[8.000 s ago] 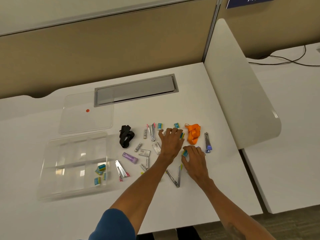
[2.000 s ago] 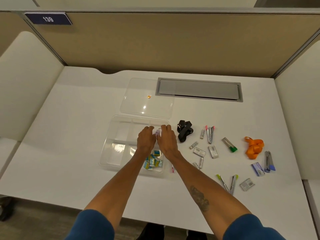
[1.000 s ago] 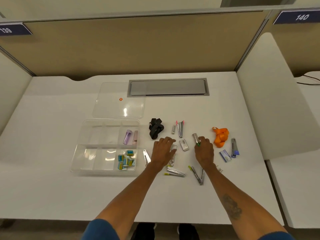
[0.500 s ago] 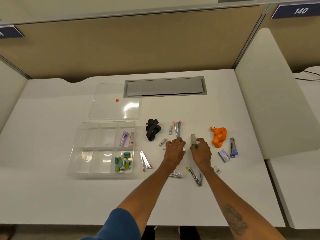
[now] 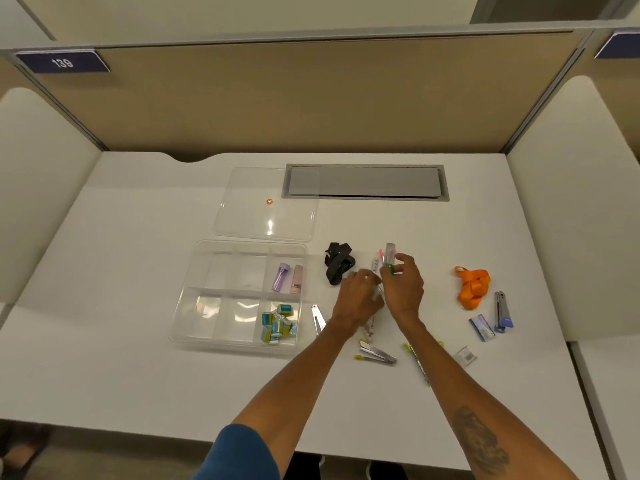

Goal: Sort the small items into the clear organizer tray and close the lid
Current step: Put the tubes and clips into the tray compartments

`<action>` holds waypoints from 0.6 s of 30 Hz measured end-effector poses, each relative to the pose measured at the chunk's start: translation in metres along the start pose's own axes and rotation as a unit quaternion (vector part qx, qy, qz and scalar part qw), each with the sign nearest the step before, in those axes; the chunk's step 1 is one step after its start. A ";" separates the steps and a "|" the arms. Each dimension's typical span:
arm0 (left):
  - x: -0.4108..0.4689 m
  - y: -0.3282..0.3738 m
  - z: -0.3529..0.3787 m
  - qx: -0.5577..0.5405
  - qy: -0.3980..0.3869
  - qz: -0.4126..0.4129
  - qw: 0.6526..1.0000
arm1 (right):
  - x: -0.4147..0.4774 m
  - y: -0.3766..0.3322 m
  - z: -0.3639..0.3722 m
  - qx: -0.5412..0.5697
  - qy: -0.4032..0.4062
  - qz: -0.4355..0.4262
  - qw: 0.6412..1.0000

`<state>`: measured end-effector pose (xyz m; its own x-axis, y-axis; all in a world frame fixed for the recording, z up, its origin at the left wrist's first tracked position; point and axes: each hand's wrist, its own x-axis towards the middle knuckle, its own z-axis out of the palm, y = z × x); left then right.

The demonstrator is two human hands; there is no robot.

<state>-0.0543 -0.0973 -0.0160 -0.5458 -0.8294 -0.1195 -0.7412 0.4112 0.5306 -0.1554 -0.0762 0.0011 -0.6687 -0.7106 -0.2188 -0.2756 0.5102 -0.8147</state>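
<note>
Now pinching slim green-capped silver tube in right hand, left hand curled, grip unclear, for clear compartment tray.

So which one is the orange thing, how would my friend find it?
Start at the white desk and look past the right hand, away from the clear organizer tray. The orange strap lies bunched there, just above a blue-tipped nail clipper. It is the only soft, bright orange item; its neighbours are small and metallic.
</note>
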 end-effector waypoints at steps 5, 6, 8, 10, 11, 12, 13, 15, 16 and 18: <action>-0.020 -0.058 -0.058 -0.031 0.068 0.002 0.997 | -0.019 -0.039 0.040 0.030 -0.047 -0.040 0.998; -0.026 -0.073 -0.071 -0.024 0.085 -0.004 0.996 | -0.025 -0.045 0.050 0.022 -0.068 -0.051 0.996; -0.038 -0.103 -0.097 0.001 0.115 -0.033 0.993 | -0.038 -0.052 0.072 -0.004 -0.109 -0.074 0.991; -0.050 -0.133 -0.120 0.023 0.132 -0.072 0.988 | -0.052 -0.058 0.093 -0.021 -0.156 -0.091 0.983; -0.055 -0.148 -0.129 0.031 0.131 -0.091 0.987 | -0.059 -0.061 0.103 -0.030 -0.178 -0.098 0.979; -0.060 -0.161 -0.136 0.042 0.122 -0.106 0.986 | -0.065 -0.063 0.113 -0.043 -0.197 -0.104 0.974; -0.064 -0.174 -0.142 0.057 0.106 -0.116 0.986 | -0.070 -0.064 0.122 -0.062 -0.211 -0.110 0.969; -0.070 -0.194 -0.148 0.091 0.061 -0.126 0.986 | -0.078 -0.065 0.138 -0.107 -0.226 -0.120 0.961; -0.072 -0.202 -0.149 0.105 0.039 -0.133 0.985 | -0.080 -0.066 0.144 -0.126 -0.228 -0.122 0.958; -0.071 -0.212 -0.150 0.119 0.009 -0.146 0.982 | -0.083 -0.066 0.153 -0.153 -0.220 -0.127 0.955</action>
<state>0.2007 -0.1825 0.0058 -0.2907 -0.9308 -0.2217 -0.9369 0.2298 0.2636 0.0238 -0.1254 -0.0090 -0.2178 -0.9305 -0.2946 -0.6238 0.3649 -0.6912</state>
